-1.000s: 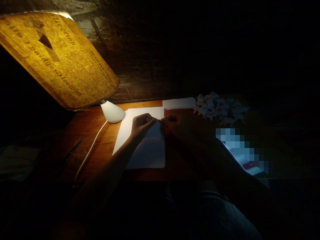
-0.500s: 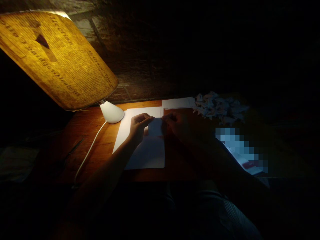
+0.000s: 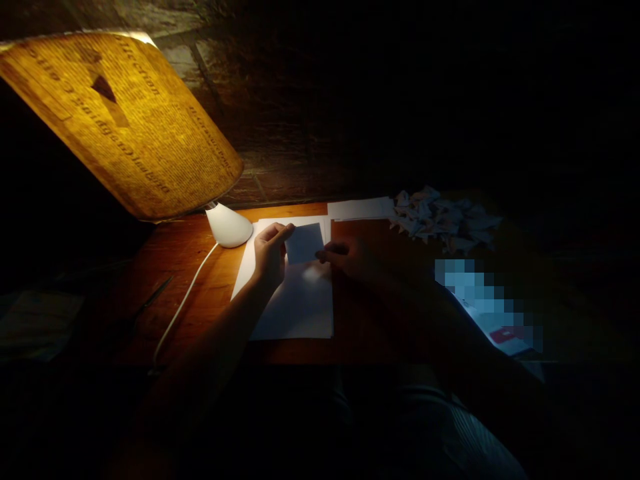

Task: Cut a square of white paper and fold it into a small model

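Observation:
A small rectangular piece of paper [image 3: 305,243] is held up between my two hands, its face in shadow. My left hand [image 3: 271,248] pinches its upper left corner between thumb and fingers. At the lower right corner, my right hand [image 3: 345,256] closes its thumb and finger on the edge; the rest of that hand is dim. Below them lie large white sheets of paper [image 3: 300,313], stacked on the wooden table [image 3: 195,287].
A lit lamp with a printed shade [image 3: 135,127] and white base [image 3: 229,225] stands at left, its cord [image 3: 185,307] trailing forward. Strips of white paper [image 3: 360,208] and a heap of folded paper pieces [image 3: 445,219] lie at the back. A glowing phone-like screen [image 3: 485,303] is at right.
The small paper has turned and tilted so more of its face shows. My right hand has moved from its upper right corner down to the lower right one.

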`<action>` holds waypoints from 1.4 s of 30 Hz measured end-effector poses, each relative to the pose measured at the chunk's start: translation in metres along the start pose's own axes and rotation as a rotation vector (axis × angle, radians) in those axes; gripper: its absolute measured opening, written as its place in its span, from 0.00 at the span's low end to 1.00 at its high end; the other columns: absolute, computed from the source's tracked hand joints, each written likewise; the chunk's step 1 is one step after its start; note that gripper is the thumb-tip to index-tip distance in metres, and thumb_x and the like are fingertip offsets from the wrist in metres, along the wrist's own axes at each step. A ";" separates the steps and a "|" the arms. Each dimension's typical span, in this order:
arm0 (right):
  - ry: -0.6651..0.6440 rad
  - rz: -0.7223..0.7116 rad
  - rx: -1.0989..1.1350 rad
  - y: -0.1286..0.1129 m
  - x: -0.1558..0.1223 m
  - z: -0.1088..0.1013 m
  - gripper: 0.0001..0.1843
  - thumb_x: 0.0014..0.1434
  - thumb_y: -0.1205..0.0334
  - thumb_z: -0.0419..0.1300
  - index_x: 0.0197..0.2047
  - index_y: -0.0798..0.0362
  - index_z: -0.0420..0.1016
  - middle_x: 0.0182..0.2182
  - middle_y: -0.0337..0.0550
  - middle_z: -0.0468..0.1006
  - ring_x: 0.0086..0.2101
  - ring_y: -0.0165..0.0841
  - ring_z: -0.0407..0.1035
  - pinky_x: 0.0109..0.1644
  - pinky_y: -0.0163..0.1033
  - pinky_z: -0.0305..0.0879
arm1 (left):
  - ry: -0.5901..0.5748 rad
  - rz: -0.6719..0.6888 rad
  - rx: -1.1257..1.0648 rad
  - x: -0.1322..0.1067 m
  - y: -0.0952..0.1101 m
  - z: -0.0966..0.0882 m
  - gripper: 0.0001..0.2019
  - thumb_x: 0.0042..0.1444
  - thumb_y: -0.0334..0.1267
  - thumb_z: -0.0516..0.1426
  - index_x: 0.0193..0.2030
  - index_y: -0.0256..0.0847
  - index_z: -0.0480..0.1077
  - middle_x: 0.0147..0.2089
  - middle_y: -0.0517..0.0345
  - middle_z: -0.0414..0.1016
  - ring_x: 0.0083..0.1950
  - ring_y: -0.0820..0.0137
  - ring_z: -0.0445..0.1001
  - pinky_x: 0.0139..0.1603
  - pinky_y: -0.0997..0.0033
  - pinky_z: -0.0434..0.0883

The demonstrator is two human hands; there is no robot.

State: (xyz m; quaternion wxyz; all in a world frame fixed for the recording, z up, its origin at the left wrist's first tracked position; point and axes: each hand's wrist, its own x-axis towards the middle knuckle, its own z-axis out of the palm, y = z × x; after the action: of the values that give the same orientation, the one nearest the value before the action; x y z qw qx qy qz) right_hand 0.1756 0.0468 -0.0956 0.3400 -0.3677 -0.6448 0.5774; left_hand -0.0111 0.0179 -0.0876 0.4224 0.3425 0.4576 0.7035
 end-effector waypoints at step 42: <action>0.107 -0.028 0.134 -0.022 -0.003 -0.018 0.14 0.50 0.51 0.71 0.27 0.51 0.76 0.27 0.39 0.76 0.30 0.33 0.68 0.36 0.39 0.63 | -0.562 -0.061 0.333 -0.017 0.004 0.010 0.23 0.45 0.48 0.70 0.19 0.39 0.62 0.21 0.65 0.59 0.23 0.76 0.59 0.20 0.77 0.60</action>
State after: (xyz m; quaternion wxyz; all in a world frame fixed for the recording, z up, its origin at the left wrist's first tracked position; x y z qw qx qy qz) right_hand 0.1908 0.0518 -0.0717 0.4059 -0.3653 -0.5908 0.5940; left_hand 0.0036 0.0056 -0.0816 0.4910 0.5737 0.4422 0.4840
